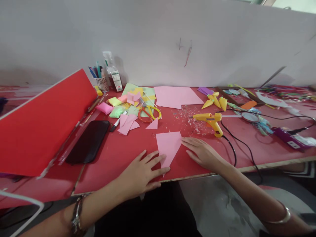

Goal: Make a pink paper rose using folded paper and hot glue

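Note:
A pink paper triangle (pixel 169 146) lies flat on the red table (pixel 118 154) near its front edge. My left hand (pixel 143 171) rests palm down with fingers spread, its fingertips on the triangle's lower left edge. My right hand (pixel 202 152) lies flat and open just right of the triangle, fingertips touching its right edge. Neither hand holds anything. A yellow glue gun (pixel 211 121) stands just beyond my right hand, its black cord (pixel 233 149) running past my wrist.
Orange-and-yellow scissors (pixel 149 113), pink scraps (pixel 128 124) and a large pink sheet (pixel 175 96) lie further back. A black phone (pixel 89 141) and a tilted red board (pixel 41 128) sit at left. A pen cup (pixel 101 80), yellow paper cones (pixel 216 102) and a purple power strip (pixel 290 138) are also there.

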Demonstrator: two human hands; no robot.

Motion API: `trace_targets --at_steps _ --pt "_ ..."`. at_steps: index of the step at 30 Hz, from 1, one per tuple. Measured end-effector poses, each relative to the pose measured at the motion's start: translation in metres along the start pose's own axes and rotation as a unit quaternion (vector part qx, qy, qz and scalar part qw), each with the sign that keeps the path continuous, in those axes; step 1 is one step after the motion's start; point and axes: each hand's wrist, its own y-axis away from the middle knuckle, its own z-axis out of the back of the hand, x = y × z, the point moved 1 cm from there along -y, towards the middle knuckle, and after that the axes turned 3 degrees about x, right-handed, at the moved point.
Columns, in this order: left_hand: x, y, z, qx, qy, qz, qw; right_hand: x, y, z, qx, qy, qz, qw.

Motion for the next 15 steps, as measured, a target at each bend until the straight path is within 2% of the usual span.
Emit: trace_targets --at_steps 4,9,15 --pt "-0.001 0.009 -0.001 0.007 -0.018 -0.020 1.000 0.003 0.000 -0.001 -0.005 -0.003 -0.009 1.000" --pt "0.001 0.022 -0.001 -0.012 -0.015 -0.031 0.999 0.006 0.001 -0.004 -0.028 -0.008 -0.022 0.999" --pt "-0.011 0.019 0.009 -0.076 0.049 0.000 0.996 0.010 0.001 -0.004 -0.052 -0.024 -0.040 0.998"
